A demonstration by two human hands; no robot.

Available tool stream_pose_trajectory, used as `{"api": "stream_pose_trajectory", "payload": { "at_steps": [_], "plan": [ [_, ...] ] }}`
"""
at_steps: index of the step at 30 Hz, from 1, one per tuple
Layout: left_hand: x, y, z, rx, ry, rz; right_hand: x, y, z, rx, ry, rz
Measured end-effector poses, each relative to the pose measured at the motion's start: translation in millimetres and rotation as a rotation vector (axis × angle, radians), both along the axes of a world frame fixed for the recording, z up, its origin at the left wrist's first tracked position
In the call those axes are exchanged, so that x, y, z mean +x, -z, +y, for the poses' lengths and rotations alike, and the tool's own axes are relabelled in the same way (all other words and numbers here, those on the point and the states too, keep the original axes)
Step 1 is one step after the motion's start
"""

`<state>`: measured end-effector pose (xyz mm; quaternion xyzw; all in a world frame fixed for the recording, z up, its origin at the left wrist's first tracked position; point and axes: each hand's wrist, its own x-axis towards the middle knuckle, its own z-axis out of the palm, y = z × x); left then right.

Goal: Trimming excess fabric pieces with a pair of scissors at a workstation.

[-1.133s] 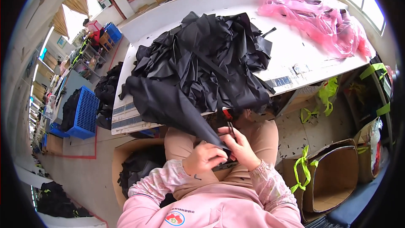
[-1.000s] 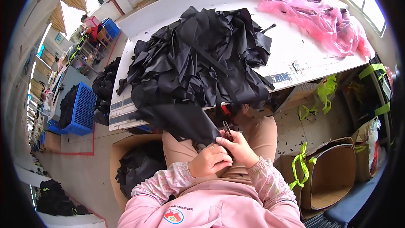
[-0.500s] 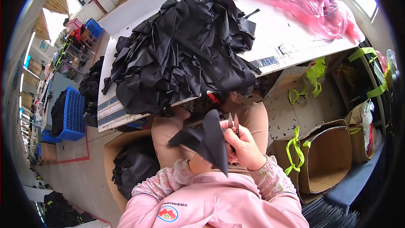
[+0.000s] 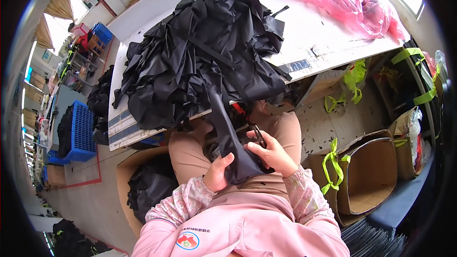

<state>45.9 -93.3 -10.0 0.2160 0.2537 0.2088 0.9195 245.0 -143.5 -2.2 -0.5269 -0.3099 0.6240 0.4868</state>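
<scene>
A black fabric piece [image 4: 232,154] hangs between my hands over my lap. Its upper end runs up to the large heap of black fabric pieces [image 4: 200,57] on the white table. My left hand [image 4: 217,172] grips the left edge of the piece, with the thumb on top and the fingers hidden beneath. My right hand [image 4: 272,154] holds dark-handled thread snips [image 4: 259,136], their blades pointing away from me. The thumb and fingers of that hand also touch the right edge of the fabric.
A pink plastic bag [image 4: 338,2] lies at the table's far right. Beside my left leg stands a cardboard box [image 4: 124,173] of black fabric. At the right is an open cardboard box [image 4: 371,176] with a yellow-green strip. A blue crate [image 4: 80,131] stands farther left.
The folded piece at my hands has given way to a longer one stretched toward the heap. My left hand has come out from behind fabric. The snips have tipped and their blades show less.
</scene>
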Motion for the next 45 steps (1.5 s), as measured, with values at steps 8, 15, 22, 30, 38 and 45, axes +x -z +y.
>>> {"api": "stream_pose_trajectory", "payload": {
  "at_steps": [8, 15, 22, 30, 38, 45],
  "plan": [
    [-8, 11, 11, 0.276, -0.135, 0.153, -3, 10, -7, -0.001, 0.054, 0.36],
    [-30, 16, 35, 0.515, -0.145, 0.282, 22, -15, -13, 0.158, 0.328, 0.187],
    [-23, -10, 37, 0.567, -0.161, 0.141, 24, -19, -21, 0.246, 0.395, -0.003],
    [-14, -40, 39, 0.886, -0.254, 0.253, 24, 3, -18, 0.374, 0.516, -0.519],
    [-4, -55, 37, 1.36, -0.096, 0.497, -24, -51, -19, 0.644, 0.293, -0.586],
    [-4, -60, 32, 1.254, -0.093, 0.53, -33, -34, -1, 0.64, 0.262, -0.749]
  ]
}}
